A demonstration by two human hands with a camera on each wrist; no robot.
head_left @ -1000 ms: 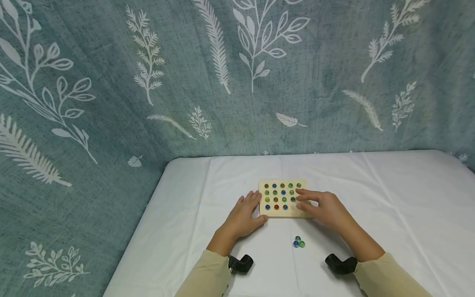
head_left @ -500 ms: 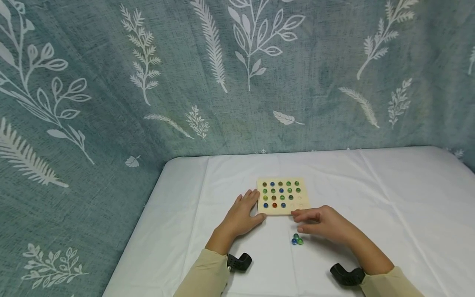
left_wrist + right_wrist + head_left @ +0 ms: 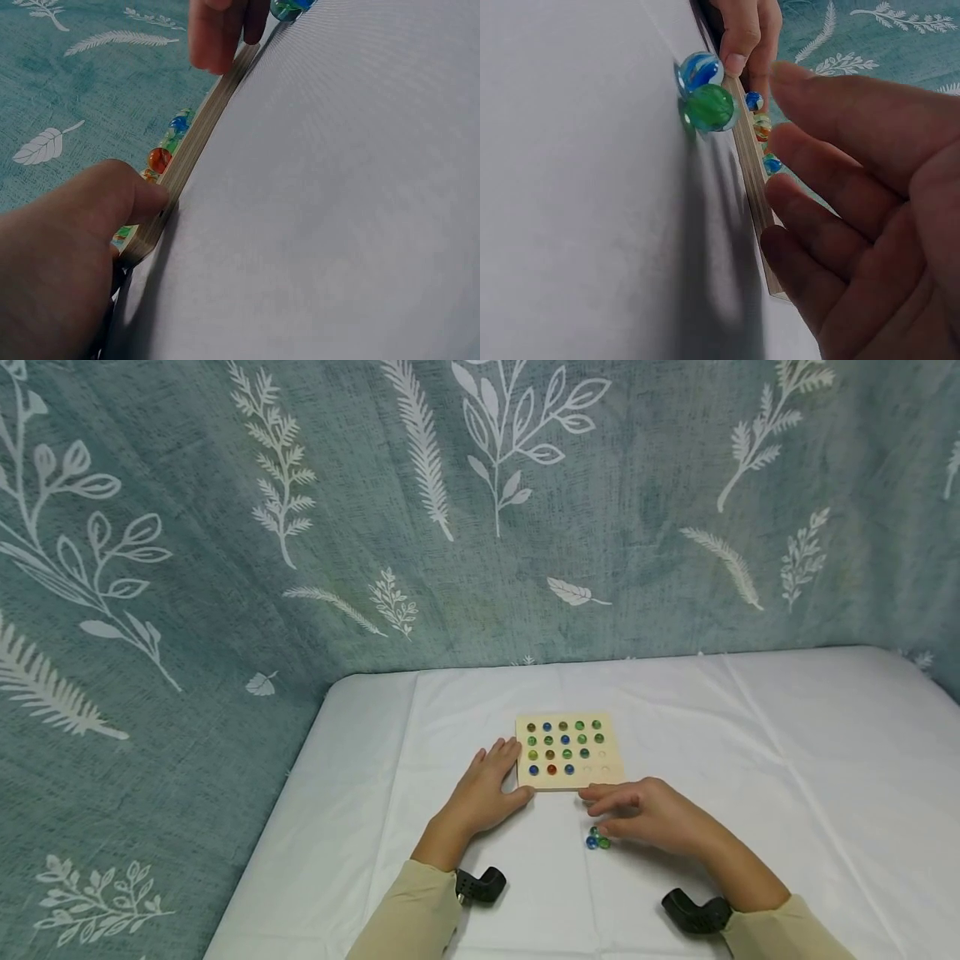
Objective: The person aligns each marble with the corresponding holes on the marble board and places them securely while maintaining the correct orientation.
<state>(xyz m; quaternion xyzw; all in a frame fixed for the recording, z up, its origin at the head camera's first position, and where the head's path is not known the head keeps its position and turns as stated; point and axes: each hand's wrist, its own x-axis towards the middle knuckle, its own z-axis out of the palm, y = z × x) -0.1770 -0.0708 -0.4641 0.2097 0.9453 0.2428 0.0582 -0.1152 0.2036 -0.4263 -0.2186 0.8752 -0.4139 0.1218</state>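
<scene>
A pale wooden board [image 3: 558,783] lies on the white cloth, with rows of coloured glass marbles set in its hollows. Three hollows at its near right corner hold no marble. My left hand [image 3: 482,797] rests against the board's left side with extended fingers, its thumb [image 3: 150,196] touching the near edge. Close in front of the board sit three loose marbles: a blue one [image 3: 592,842], a green one [image 3: 604,843] and another green one partly behind them. My right hand [image 3: 648,814] hovers just over them, fingers loosely bent and apart, holding nothing.
A white cloth [image 3: 750,760] covers the table. Behind it hangs a blue-green curtain [image 3: 637,510] printed with white leaves. A black wrist device [image 3: 483,885] is worn at the left cuff and another [image 3: 693,912] at the right cuff.
My right hand has drawn back from the board's right side toward the loose marbles, uncovering a green marble in the second row and the bare hollows. The left hand stays at the board.
</scene>
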